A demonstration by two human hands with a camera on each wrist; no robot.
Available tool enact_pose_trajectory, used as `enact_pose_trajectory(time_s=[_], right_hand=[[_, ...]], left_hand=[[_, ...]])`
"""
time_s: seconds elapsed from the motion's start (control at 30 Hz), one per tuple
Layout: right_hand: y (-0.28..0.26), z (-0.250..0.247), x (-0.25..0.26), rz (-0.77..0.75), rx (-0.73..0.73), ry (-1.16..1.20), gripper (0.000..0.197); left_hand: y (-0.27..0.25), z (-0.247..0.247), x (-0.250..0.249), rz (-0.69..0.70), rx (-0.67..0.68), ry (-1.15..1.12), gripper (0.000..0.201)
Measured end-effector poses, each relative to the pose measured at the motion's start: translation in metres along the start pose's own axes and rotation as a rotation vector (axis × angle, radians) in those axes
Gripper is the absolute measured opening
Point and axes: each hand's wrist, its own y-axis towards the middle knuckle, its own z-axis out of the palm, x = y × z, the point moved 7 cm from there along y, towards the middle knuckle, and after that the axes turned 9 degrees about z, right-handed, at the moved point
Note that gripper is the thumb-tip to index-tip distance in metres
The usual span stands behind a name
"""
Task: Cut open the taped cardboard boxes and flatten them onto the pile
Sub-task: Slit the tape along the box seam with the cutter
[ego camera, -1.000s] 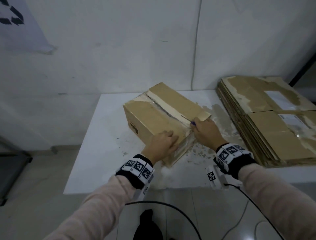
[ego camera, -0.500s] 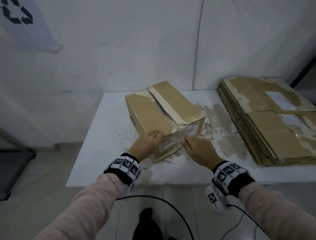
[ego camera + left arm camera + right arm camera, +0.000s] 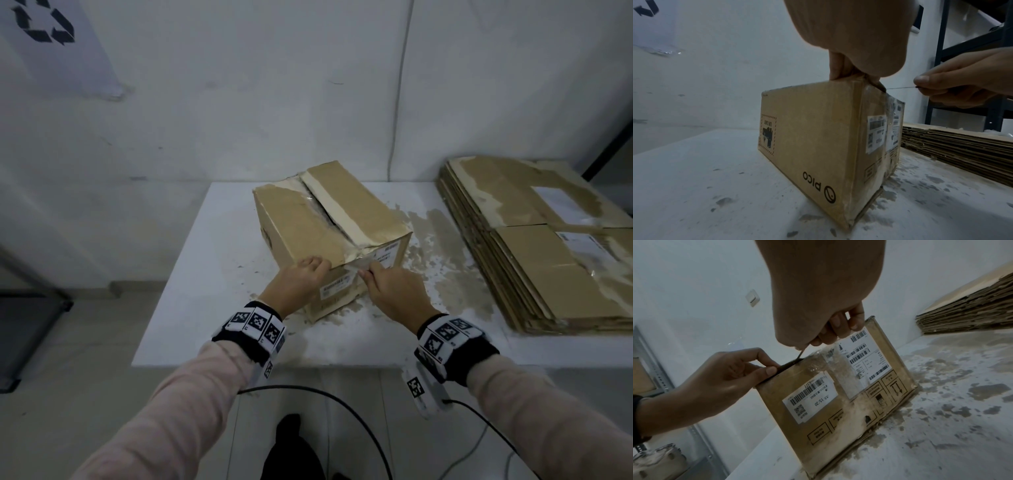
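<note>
A brown taped cardboard box (image 3: 308, 226) with white labels stands on the white table (image 3: 212, 274); its top seam gapes. My left hand (image 3: 313, 267) grips the box's near top edge, fingers (image 3: 838, 68) curled over it and the thumb on the front face. My right hand (image 3: 371, 275) pinches a thin knife blade (image 3: 800, 354) whose tip sits in the clear tape at that same edge, just right of the left hand (image 3: 725, 374). The blade (image 3: 900, 88) lies level with the box (image 3: 818, 138) top. The pile of flattened cardboard (image 3: 548, 246) lies at the table's right.
Torn paper residue patches the table right of and in front of the box. A wall stands close behind. Dark shelving (image 3: 966, 48) rises behind the pile (image 3: 962, 146). A grey rack (image 3: 655, 378) stands to the left. Cables (image 3: 308, 394) hang below the table's front edge.
The right hand drew the blade along the top seam toward me, and it now sits at the near top edge. The left hand slid from the box top to grip that edge. The box has turned slightly.
</note>
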Motion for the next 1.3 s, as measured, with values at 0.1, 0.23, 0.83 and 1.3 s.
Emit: enact_pose_trajectory(time_s=[0.1,0.23,0.83,1.3], right_hand=[[0.004,0.005,0.003,0.048,0.063,-0.075,0.045],[0.004,-0.004,0.016,0.119,0.096,-0.098,0.043],[0.024,0.017,0.107,0.23,0.178,0.186,0.035],[0.022,-0.003,0.112,0.402,0.094,-0.092,0.036]], left_hand=[[-0.001,0.004,-0.002,0.013,0.0,0.01,0.043],[-0.002,0.006,-0.001,0.027,-0.012,0.034,0.038],[-0.034,-0.002,0.059,0.005,0.081,0.03,0.04],[-0.044,0.018,0.065,0.22,0.089,0.045,0.041]])
